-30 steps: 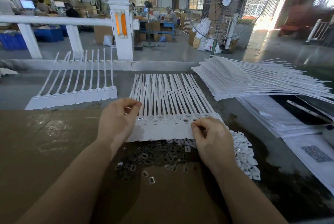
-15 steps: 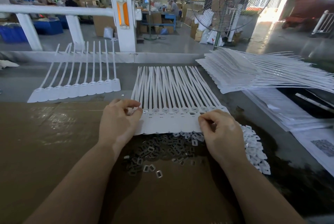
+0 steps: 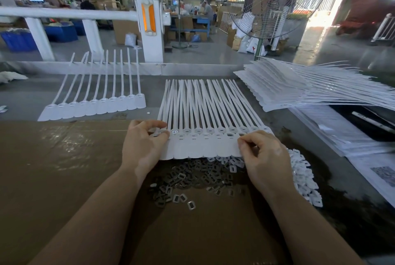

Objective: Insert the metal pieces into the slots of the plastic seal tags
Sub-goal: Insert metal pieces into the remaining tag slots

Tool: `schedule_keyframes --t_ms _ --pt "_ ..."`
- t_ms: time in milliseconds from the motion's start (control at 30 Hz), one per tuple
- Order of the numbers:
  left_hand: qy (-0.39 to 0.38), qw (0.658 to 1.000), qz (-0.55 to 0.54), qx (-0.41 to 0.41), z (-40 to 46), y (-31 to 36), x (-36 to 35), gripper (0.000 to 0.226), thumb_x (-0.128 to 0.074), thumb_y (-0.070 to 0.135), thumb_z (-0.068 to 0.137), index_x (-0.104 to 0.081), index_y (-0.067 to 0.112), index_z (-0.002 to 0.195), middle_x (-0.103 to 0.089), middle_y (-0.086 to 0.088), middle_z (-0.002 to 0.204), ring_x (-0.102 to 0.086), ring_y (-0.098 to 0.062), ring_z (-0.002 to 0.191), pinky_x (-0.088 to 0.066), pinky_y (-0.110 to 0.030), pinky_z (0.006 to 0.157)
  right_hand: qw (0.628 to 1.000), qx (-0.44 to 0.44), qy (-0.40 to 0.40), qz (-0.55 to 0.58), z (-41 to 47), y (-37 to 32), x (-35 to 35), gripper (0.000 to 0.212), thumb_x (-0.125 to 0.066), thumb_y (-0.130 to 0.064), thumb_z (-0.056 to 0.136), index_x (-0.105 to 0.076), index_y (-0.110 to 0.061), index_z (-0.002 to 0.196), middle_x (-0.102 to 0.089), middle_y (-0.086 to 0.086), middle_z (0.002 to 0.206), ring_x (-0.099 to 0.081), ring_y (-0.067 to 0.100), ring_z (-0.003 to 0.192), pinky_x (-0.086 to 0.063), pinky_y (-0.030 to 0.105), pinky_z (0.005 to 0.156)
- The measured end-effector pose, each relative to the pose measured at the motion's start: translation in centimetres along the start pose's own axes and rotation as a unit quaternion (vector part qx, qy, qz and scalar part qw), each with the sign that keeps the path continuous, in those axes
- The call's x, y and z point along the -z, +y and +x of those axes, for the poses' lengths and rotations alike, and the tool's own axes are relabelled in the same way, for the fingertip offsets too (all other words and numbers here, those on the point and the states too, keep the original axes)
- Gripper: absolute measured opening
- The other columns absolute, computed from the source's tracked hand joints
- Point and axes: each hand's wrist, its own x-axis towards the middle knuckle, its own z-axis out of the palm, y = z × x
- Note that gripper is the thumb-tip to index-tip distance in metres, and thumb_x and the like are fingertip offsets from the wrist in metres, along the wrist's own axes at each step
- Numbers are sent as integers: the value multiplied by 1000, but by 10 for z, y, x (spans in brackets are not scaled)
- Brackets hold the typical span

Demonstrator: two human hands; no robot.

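Head view: seal tags (image 3: 205,128) point straps away.

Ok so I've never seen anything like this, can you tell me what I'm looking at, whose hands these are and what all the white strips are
This is one picture from a camera worn on a person's head, looking down at their own bare hands; there is no machine. Under the hands lies a joined sheet of white plastic seal tags, their long tails pointing away. The left hand pinches the sheet's left end; the right hand pinches its right end. Nearer the person is a heap of small metal pieces, with white plastic bits beside it. Another row of tags lies left, a big stack of tags right.
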Motion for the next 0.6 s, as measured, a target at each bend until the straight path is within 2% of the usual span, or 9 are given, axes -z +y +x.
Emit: schedule_keyframes --t_ms 267,467,600 --pt "0 1000 -10 0 1 0 -1 11 -66 22 85 -67 28 95 -44 3 108 -50 -12 96 -33 -21 84 1000 3 0 -7 0 1 0 6 -65 -7 84 -69 -4 81 -64 2 78 -57 18 77 -50 35 73" --pt "-7 1000 -17 -22 -1 -1 -2 15 -72 29 80 -67 29 94 -42 7 103 -46 3 81 -32 -19 83 1000 6 2 -9 0 0 0 6 -65 -7 84 -70 -4 82 -65 3 79 -57 18 78 -50 35 73" --pt "-14 999 -16 -25 0 -1 -3 21 -77 29 75 -66 30 94 -41 8 102 -45 0 84 -32 -18 84 1000 5 2 -8 0 0 0 6 -65 -7 84 -70 -3 82 -65 3 79 -57 18 78 -49 34 73"
